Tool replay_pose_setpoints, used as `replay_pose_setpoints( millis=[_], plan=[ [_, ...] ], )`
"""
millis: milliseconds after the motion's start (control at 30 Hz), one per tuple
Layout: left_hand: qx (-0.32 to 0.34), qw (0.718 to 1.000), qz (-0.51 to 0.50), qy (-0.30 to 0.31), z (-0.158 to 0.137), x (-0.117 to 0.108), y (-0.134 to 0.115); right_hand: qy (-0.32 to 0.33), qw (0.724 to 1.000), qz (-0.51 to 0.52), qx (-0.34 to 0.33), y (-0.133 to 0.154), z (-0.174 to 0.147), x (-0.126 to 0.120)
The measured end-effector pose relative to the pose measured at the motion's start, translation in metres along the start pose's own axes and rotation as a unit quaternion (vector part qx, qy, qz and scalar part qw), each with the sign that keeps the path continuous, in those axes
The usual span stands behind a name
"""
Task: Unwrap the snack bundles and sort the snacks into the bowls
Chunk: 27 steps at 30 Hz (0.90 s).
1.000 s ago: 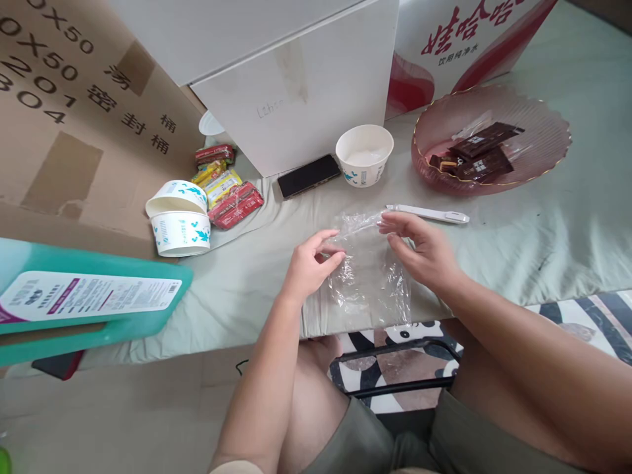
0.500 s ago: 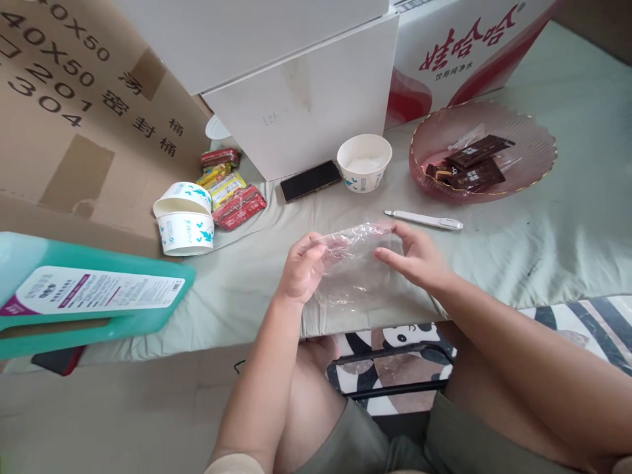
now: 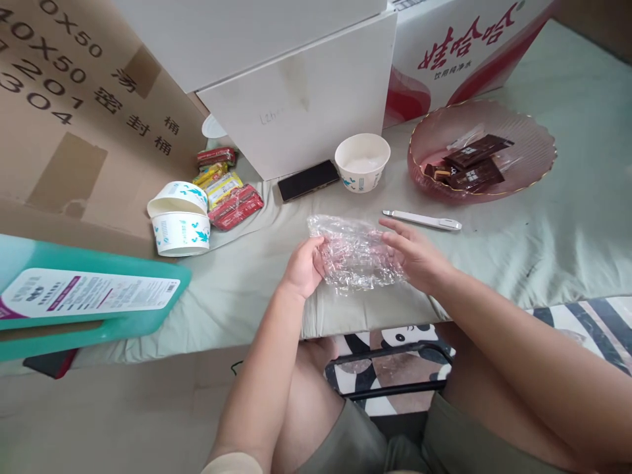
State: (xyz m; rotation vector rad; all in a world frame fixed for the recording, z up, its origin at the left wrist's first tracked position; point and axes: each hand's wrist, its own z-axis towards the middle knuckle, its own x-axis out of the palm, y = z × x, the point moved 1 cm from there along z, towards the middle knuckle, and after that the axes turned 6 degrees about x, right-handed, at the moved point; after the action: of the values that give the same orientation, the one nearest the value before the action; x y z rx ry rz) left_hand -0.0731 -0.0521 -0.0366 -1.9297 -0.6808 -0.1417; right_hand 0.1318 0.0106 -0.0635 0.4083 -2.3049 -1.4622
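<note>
Currently | left hand [image 3: 303, 268] pinches clear plastic film [image 3: 358, 253] | right hand [image 3: 419, 258] half-curled at its edge, grip unclear

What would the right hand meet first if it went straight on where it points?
The right hand would first meet the clear plastic just beside it; past that, perhaps the phone; depth is unclear.

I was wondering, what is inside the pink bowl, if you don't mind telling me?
Inside the pink bowl are dark brown packets and some clear wrapping. The packets cover the part of the bottom beneath them, so anything there cannot be seen.
</note>
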Motion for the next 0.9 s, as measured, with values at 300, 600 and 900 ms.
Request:
replay_pose_setpoints(
  millis=[300, 600, 900],
  plan=[
    [0.076, 0.989, 0.11, 0.065, -0.005, 0.0, -0.002, -0.036, 0.997, 0.03, -0.056, -0.002, -0.003, 0.004],
    [0.109, 0.988, 0.105, 0.013, -0.001, -0.003, -0.003, -0.022, 0.998, 0.003, -0.056, 0.009, -0.008, 0.007],
    [0.256, 0.943, 0.213, 0.006, -0.004, -0.004, 0.001, 0.047, 0.984, -0.101, -0.139, 0.011, -0.013, 0.006]
  ],
)
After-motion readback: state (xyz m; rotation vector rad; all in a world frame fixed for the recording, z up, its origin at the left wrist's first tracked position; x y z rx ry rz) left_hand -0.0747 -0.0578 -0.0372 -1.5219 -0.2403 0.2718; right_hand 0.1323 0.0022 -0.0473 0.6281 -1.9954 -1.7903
